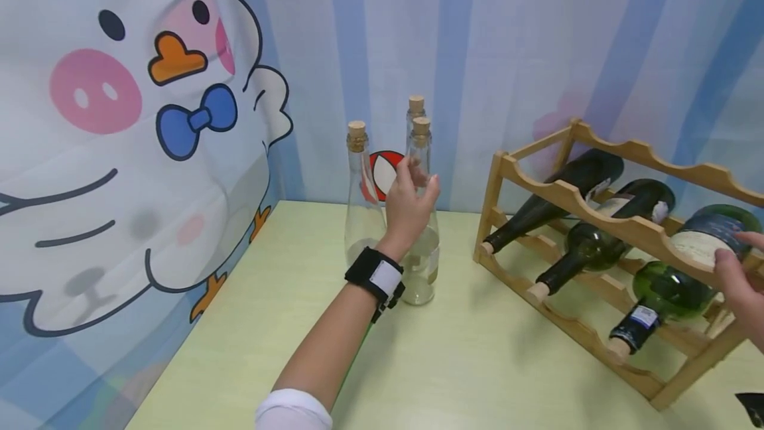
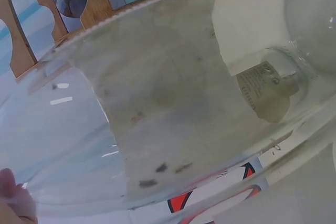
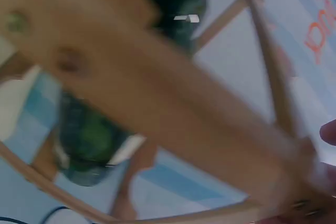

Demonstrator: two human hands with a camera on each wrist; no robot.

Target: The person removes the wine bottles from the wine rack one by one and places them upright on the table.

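Standing upright on the pale green counter [image 1: 477, 363], the clear glass bottle [image 1: 420, 244] nearest the camera has its long axis vertical and its cork [image 1: 421, 126] pointing up. The left hand [image 1: 408, 201] wraps its neck and shoulder, fingers curled round the smooth glass, so that grip is closed on the bottle. Two more corked clear bottles stand just beside it: one to its left [image 1: 361, 204], one behind [image 1: 416, 106].

The left wrist view fills with curved transparent glass [image 2: 157, 103], a fingertip [image 2: 13, 195] at the lower left edge, and a paper label seen through the wall, detail the head view lacks.

To the right a wooden rack [image 1: 597, 217] with scalloped rails holds dark green bottles lying on their sides, necks slanting down toward the camera's left. The right hand [image 1: 737, 277] holds the broad base end of the upper right green bottle [image 1: 710, 234], fingers over its cream label; its grip is curled on that bottle. The right wrist view is blurred, showing only wood rails [image 3: 157, 103] and green glass [image 3: 89, 140].

A cartoon duck backdrop [image 1: 149, 118] hangs behind.
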